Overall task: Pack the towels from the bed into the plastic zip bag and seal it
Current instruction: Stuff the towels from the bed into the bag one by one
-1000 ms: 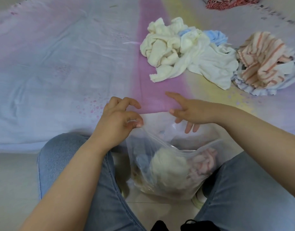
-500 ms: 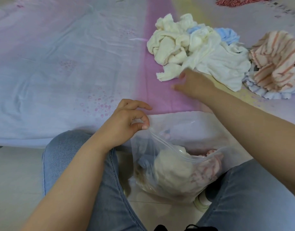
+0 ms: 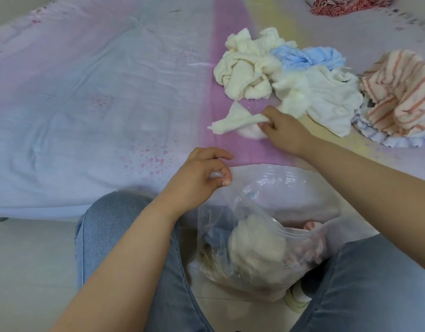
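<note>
A clear plastic zip bag (image 3: 266, 185) hangs open between my knees at the bed's edge, with cream, pink and blue towels inside. My left hand (image 3: 197, 178) pinches the bag's top left corner. My right hand (image 3: 285, 133) grips the end of a cream towel (image 3: 233, 122) on the bed. Behind it lies a pile: a crumpled cream towel (image 3: 245, 70), a light blue towel (image 3: 309, 56), a white towel (image 3: 329, 99) and a pink-striped towel (image 3: 398, 92).
The bed (image 3: 87, 92) is covered by a pastel sheet, wide and flat to the left of the pile. A red patterned cloth (image 3: 345, 4) lies at the far top right. Pale floor tiles (image 3: 31, 271) show beside my jeans-clad legs.
My right hand left the bag's mouth, reached to the towel pile and took hold of a cream towel's end, pulling it out from the pile. My left hand kept pinching the bag's corner.
</note>
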### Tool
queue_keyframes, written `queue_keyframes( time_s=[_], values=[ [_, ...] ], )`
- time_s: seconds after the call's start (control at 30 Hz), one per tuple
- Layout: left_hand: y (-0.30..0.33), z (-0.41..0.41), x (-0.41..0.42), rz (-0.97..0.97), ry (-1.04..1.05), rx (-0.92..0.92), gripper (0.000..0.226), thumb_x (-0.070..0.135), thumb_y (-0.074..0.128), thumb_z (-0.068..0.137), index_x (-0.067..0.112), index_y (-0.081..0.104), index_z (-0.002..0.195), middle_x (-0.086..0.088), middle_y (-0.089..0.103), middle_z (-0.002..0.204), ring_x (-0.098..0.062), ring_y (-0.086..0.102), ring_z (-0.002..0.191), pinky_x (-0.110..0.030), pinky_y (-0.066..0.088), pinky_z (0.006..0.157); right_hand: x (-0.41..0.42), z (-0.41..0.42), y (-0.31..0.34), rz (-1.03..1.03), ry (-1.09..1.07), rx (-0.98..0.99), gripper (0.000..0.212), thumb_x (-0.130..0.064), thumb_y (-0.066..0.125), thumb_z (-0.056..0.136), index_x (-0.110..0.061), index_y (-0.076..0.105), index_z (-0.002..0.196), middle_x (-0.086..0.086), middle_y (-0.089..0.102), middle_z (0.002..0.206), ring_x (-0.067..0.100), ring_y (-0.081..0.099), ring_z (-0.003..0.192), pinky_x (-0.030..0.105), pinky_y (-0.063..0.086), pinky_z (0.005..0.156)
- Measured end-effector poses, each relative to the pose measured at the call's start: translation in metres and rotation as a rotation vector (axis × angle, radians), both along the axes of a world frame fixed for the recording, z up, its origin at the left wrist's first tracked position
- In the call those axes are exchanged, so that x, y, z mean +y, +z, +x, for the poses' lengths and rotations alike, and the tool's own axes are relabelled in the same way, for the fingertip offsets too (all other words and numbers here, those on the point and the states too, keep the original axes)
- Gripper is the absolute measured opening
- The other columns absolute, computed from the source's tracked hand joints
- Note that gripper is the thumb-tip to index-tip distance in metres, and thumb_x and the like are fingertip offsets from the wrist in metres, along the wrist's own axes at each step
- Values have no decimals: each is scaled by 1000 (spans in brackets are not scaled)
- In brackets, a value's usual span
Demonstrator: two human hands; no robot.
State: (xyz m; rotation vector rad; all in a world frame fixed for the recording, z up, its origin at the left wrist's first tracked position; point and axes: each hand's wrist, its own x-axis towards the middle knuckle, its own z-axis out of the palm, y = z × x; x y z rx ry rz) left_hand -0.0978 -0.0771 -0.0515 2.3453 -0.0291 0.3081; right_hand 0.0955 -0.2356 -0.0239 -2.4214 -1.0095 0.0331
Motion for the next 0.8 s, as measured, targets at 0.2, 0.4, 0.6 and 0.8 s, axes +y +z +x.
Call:
queue_keyframes(
  time_s=[0.2,0.4,0.6,0.8],
  values=[
    [1,1,-7,35,8,-42,12,11,70,84,23,71,80,20,51,125,4,34,119,4,27,90,-11,-25,13,314,-213,315,14,-30,54,92,-18,47,94,-9,48,77,8,47,71,23,37,68],
    [1,2,-7,29,32,-29,15,12,71,84,26,71,80,17,53,126,-2,37,119,3,27,89,-4,19,7,-46,-157,320,90,-39,75,77,-22,21,147,6,22,154,23,26,141,32,25,111],
    [-4,0,-4,234,43,-182,13,9,73,81,21,73,77,8,54,111,-10,37,105,-6,33,83,15,7,-5,-242,-23,282,25,-13,66,81,-5,64,105,11,67,104,27,61,95,32,47,75],
    [-9,2,-10,420,6,-318,14,5,63,82,17,68,76,12,66,81,-17,44,93,-30,39,82,-35,-20,39,615,-133,775,35,-38,69,83,-15,67,110,1,73,101,14,69,95,29,55,83]
  ],
)
